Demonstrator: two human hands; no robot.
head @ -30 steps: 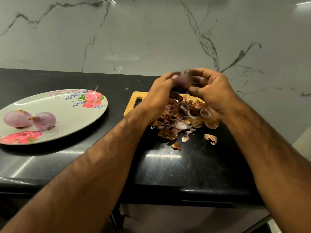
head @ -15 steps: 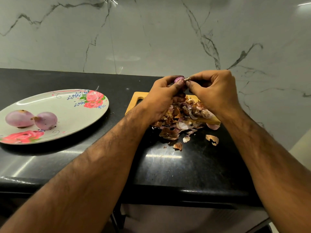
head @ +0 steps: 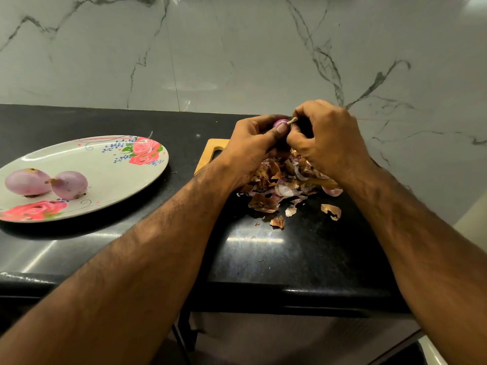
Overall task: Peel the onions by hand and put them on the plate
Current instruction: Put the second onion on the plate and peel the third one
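**Both hands closed on an onion above the peel heap**

The right hand [head: 326,139] has its fingertips pinched narrow on the pale dry stem tip [head: 292,120] of a purple onion [head: 279,123]. The left hand [head: 250,146] cups that onion from the other side, fingers curled round it and the thumb pressed on its near face. Most of the onion is hidden between the two hands. They are held above a wooden cutting board [head: 212,151], which carries a heap of brown and purple onion skins [head: 279,180]; a few loose skins lie on the black countertop [head: 263,259] just in front. Well apart to the left, a flowered plate [head: 105,164] holds two peeled onions [head: 27,181] [head: 69,184], touching each other.
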